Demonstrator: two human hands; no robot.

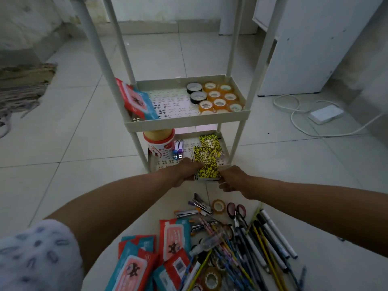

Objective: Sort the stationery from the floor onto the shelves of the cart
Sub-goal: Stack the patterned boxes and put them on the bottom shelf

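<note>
Partly sorted | left hand and right hand clamp yellow notebooks at bottom shelf front edge | tape rolls shelved | pens, packets, scissors remain on floor

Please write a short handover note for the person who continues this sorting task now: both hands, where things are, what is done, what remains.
Left hand and right hand together hold a stack of yellow patterned notebooks at the front edge of the bottom shelf.
Done: tape rolls and a red-blue packet on the middle shelf; a red-white cup and another notebook below.
Left on the floor: more packets, pens and pencils, scissors, a stapler, loose tape.
</note>
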